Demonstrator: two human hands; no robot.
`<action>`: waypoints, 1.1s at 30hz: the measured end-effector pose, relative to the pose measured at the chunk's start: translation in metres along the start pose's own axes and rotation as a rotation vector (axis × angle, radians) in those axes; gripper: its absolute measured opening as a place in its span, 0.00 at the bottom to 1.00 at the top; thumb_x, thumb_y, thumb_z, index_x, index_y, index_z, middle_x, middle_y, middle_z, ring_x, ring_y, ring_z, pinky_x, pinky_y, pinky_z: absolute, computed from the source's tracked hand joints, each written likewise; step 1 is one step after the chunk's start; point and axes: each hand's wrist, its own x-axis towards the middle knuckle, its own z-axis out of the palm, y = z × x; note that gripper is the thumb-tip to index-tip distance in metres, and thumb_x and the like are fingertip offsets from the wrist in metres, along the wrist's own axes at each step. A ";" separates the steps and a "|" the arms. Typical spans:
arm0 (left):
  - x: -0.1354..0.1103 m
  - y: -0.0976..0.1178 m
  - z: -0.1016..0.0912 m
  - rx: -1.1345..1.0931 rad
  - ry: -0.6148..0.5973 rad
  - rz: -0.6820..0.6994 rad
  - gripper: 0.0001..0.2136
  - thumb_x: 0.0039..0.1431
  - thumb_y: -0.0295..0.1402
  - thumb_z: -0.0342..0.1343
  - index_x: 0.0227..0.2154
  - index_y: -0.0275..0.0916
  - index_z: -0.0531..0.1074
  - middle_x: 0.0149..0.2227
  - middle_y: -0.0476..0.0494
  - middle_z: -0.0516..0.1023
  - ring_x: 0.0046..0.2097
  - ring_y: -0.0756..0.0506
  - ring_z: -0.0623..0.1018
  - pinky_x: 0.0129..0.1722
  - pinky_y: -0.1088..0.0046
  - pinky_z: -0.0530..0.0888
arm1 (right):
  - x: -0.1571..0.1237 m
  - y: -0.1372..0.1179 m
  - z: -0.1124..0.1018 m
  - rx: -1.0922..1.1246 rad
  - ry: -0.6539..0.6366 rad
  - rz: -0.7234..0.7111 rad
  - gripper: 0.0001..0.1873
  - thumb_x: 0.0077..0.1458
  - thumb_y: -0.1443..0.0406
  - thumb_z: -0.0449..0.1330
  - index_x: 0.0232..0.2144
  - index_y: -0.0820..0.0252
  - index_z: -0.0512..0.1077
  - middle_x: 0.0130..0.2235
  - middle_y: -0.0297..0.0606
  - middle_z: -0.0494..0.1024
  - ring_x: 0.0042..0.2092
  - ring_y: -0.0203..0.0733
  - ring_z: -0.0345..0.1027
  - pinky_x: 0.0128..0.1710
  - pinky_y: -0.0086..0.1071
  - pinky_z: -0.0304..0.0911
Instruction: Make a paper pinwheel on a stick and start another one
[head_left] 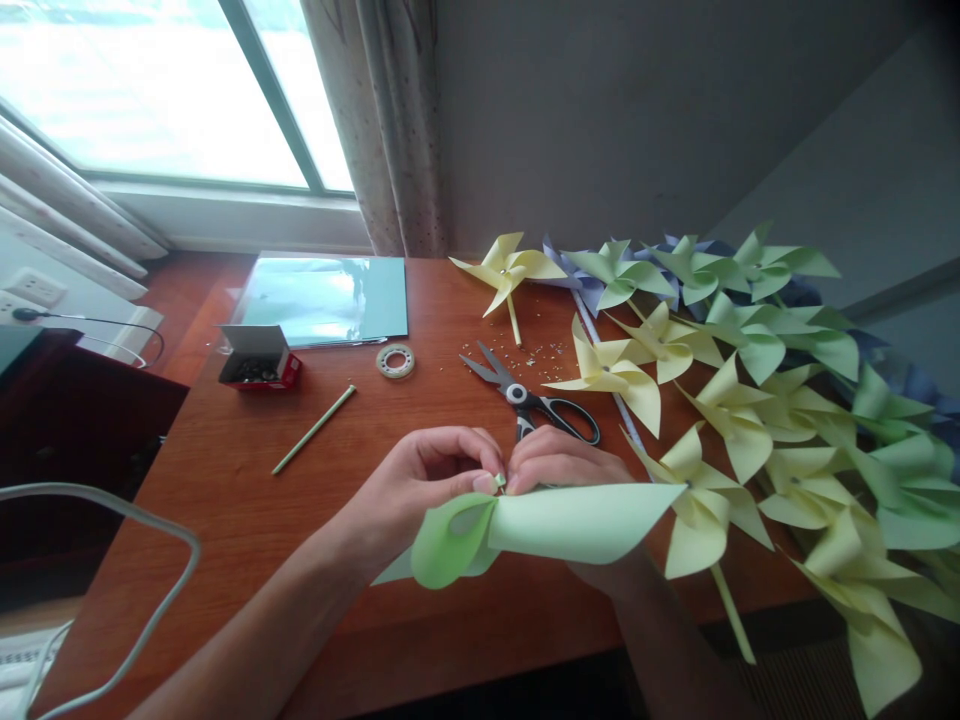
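A pale green paper pinwheel (577, 520) is held up over the near part of the desk, its blades curled towards the middle. My left hand (439, 470) pinches a small green bit of paper (500, 481) at the pinwheel's centre between thumb and fingertips. Close against it, my right hand (562, 462) is closed on the same pinwheel, with its lower part hidden behind a blade. Just beyond my right hand lie open scissors (517, 393) with black and grey handles. Whether a pin is in my fingers I cannot make out.
Finished yellow pinwheels (615, 370) and green pinwheels (757, 335) crowd the right side. A red box (281, 372) of small dark pieces, a tape roll (395, 361), a rolled paper stick (315, 430) and a pack of blue paper (386, 300) lie left. A white cable (191, 545) loops nearby.
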 end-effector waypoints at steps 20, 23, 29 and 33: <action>-0.003 0.004 0.003 0.078 -0.015 0.145 0.01 0.54 0.26 0.68 0.29 0.37 0.83 0.32 0.46 0.77 0.32 0.52 0.75 0.31 0.80 0.71 | 0.003 -0.001 0.003 -0.028 0.027 -0.092 0.02 0.57 0.68 0.65 0.33 0.57 0.78 0.33 0.36 0.78 0.36 0.42 0.73 0.38 0.36 0.70; -0.003 0.004 0.004 0.074 -0.031 0.153 0.01 0.54 0.26 0.68 0.29 0.37 0.83 0.32 0.46 0.77 0.33 0.52 0.75 0.32 0.80 0.72 | 0.004 -0.004 0.003 -0.036 0.025 -0.096 0.02 0.57 0.70 0.65 0.32 0.60 0.78 0.32 0.37 0.78 0.35 0.42 0.73 0.39 0.37 0.70; -0.003 0.007 0.006 0.091 -0.022 0.165 0.01 0.52 0.27 0.69 0.28 0.37 0.83 0.30 0.45 0.77 0.32 0.51 0.76 0.32 0.79 0.72 | 0.003 -0.007 0.002 -0.003 0.006 -0.086 0.02 0.55 0.71 0.65 0.31 0.61 0.77 0.31 0.38 0.78 0.35 0.42 0.72 0.38 0.37 0.70; -0.003 0.008 0.007 0.100 -0.031 0.169 0.02 0.52 0.28 0.70 0.26 0.36 0.83 0.29 0.45 0.77 0.31 0.51 0.76 0.32 0.78 0.72 | 0.003 -0.006 0.003 0.000 0.001 -0.085 0.03 0.55 0.72 0.66 0.31 0.61 0.78 0.32 0.38 0.79 0.36 0.42 0.72 0.38 0.37 0.70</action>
